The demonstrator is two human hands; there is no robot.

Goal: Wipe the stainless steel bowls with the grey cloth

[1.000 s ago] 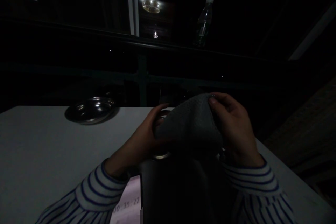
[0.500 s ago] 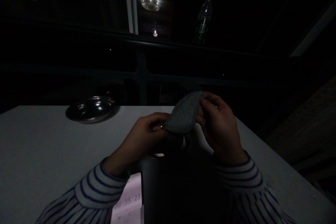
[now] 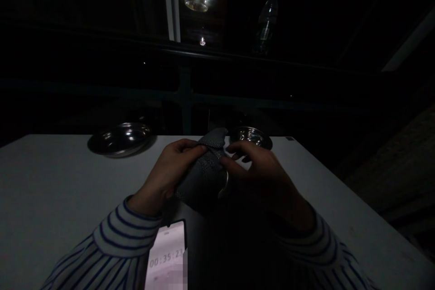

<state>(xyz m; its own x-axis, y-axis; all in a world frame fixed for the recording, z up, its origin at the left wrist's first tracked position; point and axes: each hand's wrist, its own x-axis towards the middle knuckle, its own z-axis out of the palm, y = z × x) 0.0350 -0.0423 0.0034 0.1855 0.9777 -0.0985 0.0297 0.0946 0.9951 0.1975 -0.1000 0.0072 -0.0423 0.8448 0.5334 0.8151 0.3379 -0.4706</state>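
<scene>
The scene is very dark. My left hand is closed on a grey textured cloth and pinches its upper edge between thumb and fingers. My right hand touches the cloth's right side with thumb and forefinger closed on it. Beneath the cloth a curved metal rim of a dark vessel shows faintly; the rest of that vessel is lost in shadow. Both sleeves are white with blue stripes.
A shallow steel dish sits on the white table at the far left. A smaller steel bowl stands behind my right hand. A lit phone showing a timer lies near the front edge. A plastic bottle stands on a dark ledge behind.
The cloth came down from its raised, spread position and is now bunched lower between both hands. My right hand dropped and moved left, uncovering the small steel bowl behind it.
</scene>
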